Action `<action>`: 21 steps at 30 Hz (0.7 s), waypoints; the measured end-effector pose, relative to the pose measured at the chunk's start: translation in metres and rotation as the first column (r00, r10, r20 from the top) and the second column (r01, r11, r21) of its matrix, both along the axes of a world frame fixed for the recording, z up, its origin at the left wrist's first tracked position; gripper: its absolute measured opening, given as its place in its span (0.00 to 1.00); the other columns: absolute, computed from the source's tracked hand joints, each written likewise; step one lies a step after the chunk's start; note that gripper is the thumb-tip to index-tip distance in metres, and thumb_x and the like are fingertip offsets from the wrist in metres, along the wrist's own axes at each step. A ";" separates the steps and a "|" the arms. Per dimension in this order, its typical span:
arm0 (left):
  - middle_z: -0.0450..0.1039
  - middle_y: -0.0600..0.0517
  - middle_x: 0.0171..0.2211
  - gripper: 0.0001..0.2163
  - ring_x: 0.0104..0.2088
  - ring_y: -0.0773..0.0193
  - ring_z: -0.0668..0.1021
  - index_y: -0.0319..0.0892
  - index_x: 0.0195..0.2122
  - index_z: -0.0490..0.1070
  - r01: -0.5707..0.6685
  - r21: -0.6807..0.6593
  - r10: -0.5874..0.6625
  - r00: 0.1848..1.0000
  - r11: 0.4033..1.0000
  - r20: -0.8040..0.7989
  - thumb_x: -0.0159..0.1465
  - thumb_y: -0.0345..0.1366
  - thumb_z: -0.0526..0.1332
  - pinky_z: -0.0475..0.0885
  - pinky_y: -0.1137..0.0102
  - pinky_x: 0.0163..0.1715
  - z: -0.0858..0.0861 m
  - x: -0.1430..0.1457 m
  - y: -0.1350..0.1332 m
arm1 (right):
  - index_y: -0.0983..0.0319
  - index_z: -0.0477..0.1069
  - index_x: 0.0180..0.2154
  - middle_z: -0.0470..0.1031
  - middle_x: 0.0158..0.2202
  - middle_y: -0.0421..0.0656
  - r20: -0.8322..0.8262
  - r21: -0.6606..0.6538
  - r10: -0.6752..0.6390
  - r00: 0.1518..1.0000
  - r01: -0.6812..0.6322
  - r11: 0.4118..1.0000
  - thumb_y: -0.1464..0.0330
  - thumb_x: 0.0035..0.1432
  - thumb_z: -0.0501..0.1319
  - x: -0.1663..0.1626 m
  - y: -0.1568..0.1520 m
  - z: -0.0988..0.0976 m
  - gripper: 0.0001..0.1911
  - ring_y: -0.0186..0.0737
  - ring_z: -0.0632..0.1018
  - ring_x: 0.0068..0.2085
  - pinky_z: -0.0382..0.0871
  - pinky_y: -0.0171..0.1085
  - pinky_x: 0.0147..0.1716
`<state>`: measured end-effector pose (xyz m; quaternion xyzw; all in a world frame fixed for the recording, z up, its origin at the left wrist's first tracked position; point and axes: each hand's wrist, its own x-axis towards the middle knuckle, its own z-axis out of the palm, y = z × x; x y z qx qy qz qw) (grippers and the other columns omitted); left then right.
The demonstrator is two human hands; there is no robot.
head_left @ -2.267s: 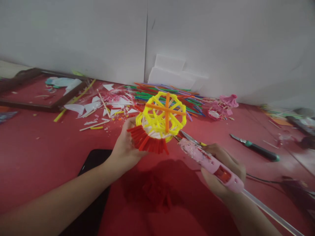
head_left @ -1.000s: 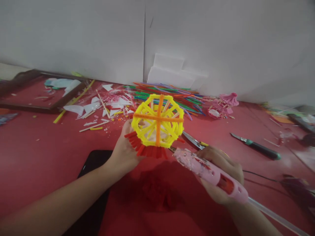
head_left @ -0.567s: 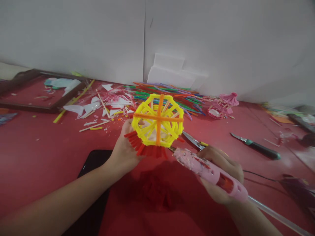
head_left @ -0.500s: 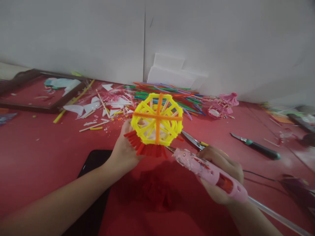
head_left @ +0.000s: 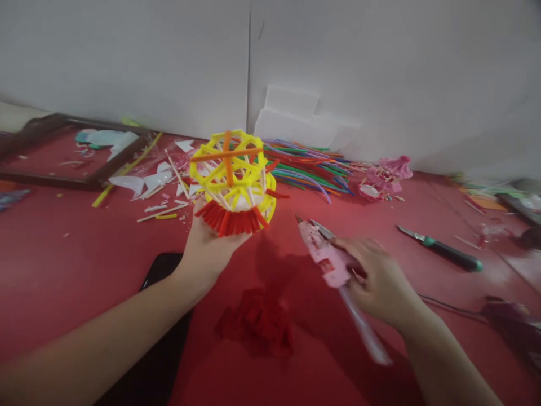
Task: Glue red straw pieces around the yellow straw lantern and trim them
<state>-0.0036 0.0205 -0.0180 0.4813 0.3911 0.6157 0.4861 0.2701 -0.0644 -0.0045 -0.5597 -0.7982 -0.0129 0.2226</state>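
My left hand [head_left: 206,248] is closed round the underside of a lantern-like ball [head_left: 231,175] made of yellow pipe cleaners, with an orange cross on top and a fringe of red pieces round its base. I hold it up above the red table [head_left: 63,270]. My right hand [head_left: 378,282] grips a pink hot glue gun [head_left: 327,256] low over the table, a clear glue stick trailing from its back. The gun's nozzle points away from me and stands apart from the ball, to its right. The right hand and gun are smeared by motion.
A heap of red cut pieces [head_left: 257,321] lies between my arms, a black phone [head_left: 154,338] under my left forearm. Coloured sticks [head_left: 308,163], white scraps [head_left: 160,180], a pink craft piece [head_left: 382,177], scissors behind the gun, a green-handled knife [head_left: 443,254], a wooden frame [head_left: 63,152] and white foam blocks [head_left: 291,115] surround them.
My left hand has lifted the ball up and to the left and tilted it. My right hand has drawn the glue gun away from the ball and swung it down toward the table.
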 end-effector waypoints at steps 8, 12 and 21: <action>0.84 0.49 0.48 0.24 0.56 0.48 0.82 0.47 0.47 0.77 0.038 0.015 -0.039 0.997 0.999 0.060 0.50 0.32 0.80 0.76 0.52 0.61 0.003 0.003 0.001 | 0.57 0.76 0.48 0.78 0.49 0.49 0.075 -0.156 -0.023 0.997 0.035 0.987 0.83 0.50 0.49 0.003 0.006 -0.009 0.30 0.51 0.76 0.49 0.70 0.53 0.49; 0.84 0.46 0.50 0.24 0.54 0.48 0.82 0.44 0.48 0.77 0.016 0.027 -0.016 0.999 1.000 0.027 0.50 0.34 0.80 0.77 0.53 0.58 0.001 0.004 0.001 | 0.58 0.72 0.50 0.76 0.50 0.49 -0.054 -0.009 0.056 0.997 -0.056 0.998 0.77 0.59 0.54 -0.030 -0.008 0.001 0.20 0.50 0.75 0.52 0.71 0.51 0.51; 0.83 0.48 0.51 0.17 0.53 0.53 0.83 0.44 0.43 0.79 0.037 0.040 -0.039 0.998 0.999 0.046 0.54 0.33 0.78 0.78 0.59 0.57 -0.003 0.001 0.001 | 0.57 0.65 0.56 0.75 0.53 0.49 -0.258 0.059 0.029 0.966 -0.014 0.998 0.71 0.67 0.52 -0.036 -0.002 -0.026 0.18 0.50 0.76 0.55 0.72 0.51 0.54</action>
